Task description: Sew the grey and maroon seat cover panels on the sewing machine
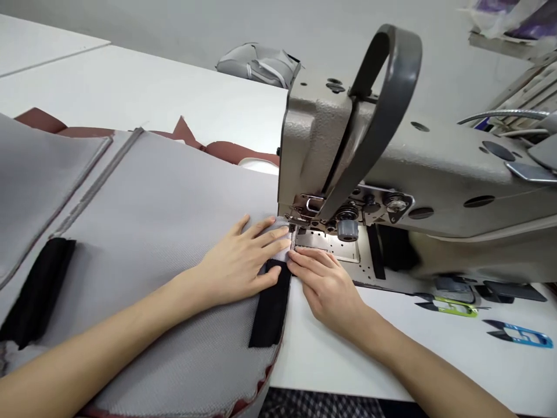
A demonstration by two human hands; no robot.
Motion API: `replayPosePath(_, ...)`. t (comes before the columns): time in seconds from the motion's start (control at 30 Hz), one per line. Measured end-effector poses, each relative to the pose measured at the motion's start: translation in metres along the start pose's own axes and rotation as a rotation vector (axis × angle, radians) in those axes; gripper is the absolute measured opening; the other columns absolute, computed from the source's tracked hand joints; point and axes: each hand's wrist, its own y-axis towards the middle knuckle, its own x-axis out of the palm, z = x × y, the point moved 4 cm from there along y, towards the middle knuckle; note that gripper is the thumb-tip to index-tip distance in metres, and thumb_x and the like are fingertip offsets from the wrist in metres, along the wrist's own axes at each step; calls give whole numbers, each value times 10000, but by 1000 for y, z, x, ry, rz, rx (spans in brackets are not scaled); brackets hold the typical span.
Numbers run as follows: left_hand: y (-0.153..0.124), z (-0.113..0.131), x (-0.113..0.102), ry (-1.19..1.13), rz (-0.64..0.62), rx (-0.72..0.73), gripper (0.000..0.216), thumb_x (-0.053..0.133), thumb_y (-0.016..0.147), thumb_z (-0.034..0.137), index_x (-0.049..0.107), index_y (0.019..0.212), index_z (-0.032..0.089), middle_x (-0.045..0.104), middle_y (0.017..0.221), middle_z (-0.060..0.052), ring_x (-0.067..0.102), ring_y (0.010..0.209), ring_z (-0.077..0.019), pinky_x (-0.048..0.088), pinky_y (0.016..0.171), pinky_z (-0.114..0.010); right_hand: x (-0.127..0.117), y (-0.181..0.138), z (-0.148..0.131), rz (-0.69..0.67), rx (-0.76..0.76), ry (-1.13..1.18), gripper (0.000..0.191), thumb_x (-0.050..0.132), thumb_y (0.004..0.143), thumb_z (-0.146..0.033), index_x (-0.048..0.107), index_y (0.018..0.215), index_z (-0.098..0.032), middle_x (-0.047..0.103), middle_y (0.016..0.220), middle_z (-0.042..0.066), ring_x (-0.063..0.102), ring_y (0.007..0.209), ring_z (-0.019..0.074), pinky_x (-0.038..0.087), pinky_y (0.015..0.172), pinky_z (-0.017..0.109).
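Observation:
Grey mesh-backed fabric (174, 191) with dark red edging lies under the head of a sewing machine (348, 133). Flat on it, fingers spread, my left hand (237, 261) presses close to the presser foot (298, 222). My right hand (324, 284) has its fingers together at the fabric's right edge, just in front of the needle area; its thumb is hidden. A black strip (270, 316) is attached along that edge, partly under my left thumb. Another black strip (39, 290) sits on the left part of the fabric.
Green thread snips (455, 306) and blue thread snips (520, 335) lie on the white table (331, 354) to the right. A grey fabric bundle (259, 62) rests at the back. Dark red material (235, 151) shows behind the fabric. The machine's curved grey bar (402, 75) rises over its head.

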Motion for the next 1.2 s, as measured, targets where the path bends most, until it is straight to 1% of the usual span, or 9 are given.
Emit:
replayPosePath(0.27, 0, -2, 0, -6, 25, 21, 447, 471, 959, 440, 569, 1361, 272, 502, 1516, -2, 391, 1432, -324, 266, 1175, -602, 1, 0, -2, 19, -25, -19, 378, 479, 913, -25, 690, 1199, -154, 706, 1264, 73, 601, 1188, 230, 535, 994, 438)
replayPosePath(0.37, 8, -5, -1, 6, 40, 25, 442, 484, 954, 410, 574, 1348, 231, 539, 1479, -48, 421, 1396, -341, 289, 1162, -592, 3, 3, 0, 19, -1, -43, 381, 464, 918, -35, 675, 1224, -120, 681, 1295, 104, 588, 1184, 240, 541, 991, 442)
replayPosePath(0.43, 11, -6, -5, 13, 82, 49, 399, 494, 955, 385, 603, 1278, 179, 580, 1421, -87, 454, 1358, -329, 348, 1134, -534, 3, 2, 1, 9, 25, -54, 388, 465, 920, -47, 662, 1250, -105, 663, 1296, 132, 566, 1183, 258, 542, 992, 453)
replayPosePath(0.57, 5, 8, -13, 32, 145, 218, 263, 452, 1011, 273, 635, 1185, 200, 665, 1276, -49, 521, 1273, -247, 416, 1041, -394, -3, -5, -4, -21, 33, -25, 357, 505, 899, -52, 714, 1173, -146, 662, 1081, 136, 564, 1003, 256, 574, 855, 442)
replayPosePath(0.63, -4, 17, -12, 46, 130, 227, 260, 456, 1017, 256, 625, 1209, 218, 675, 1263, -28, 539, 1249, -239, 398, 1046, -397, -7, -7, -6, -47, 4, 0, 328, 532, 883, -44, 739, 1108, -166, 652, 1038, 120, 562, 963, 248, 569, 818, 430)
replayPosePath(0.77, -16, 27, -7, 47, 170, 153, 323, 506, 997, 326, 586, 1282, 197, 633, 1343, -53, 531, 1263, -269, 336, 1110, -448, -11, -9, -3, -116, -21, -17, 333, 571, 877, -53, 742, 1109, -218, 651, 1196, 107, 555, 1096, 282, 544, 871, 459)
replayPosePath(0.9, -17, 26, -4, 57, 243, 153, 296, 465, 1004, 279, 606, 1245, 181, 661, 1307, -30, 514, 1299, -265, 326, 1125, -438, -12, -7, 1, -158, -51, -40, 350, 580, 868, -60, 727, 1131, -237, 630, 1331, 58, 553, 1112, 272, 526, 885, 452)
replayPosePath(1.07, -11, 20, -5, -1, 232, 167, 245, 493, 978, 267, 627, 1173, 204, 700, 1223, -2, 574, 1224, -218, 372, 1091, -397, -13, -2, 2, -135, -58, -42, 293, 601, 880, -90, 738, 1074, -262, 670, 1277, 21, 566, 1054, 243, 499, 866, 419)
replayPosePath(1.2, -8, 17, -7, -18, 239, 163, 223, 515, 962, 266, 634, 1143, 214, 707, 1198, -6, 591, 1189, -214, 405, 1059, -388, -11, 2, 5, -143, -51, -17, 281, 603, 897, -105, 738, 1070, -280, 673, 1264, 21, 574, 1047, 232, 480, 869, 413)
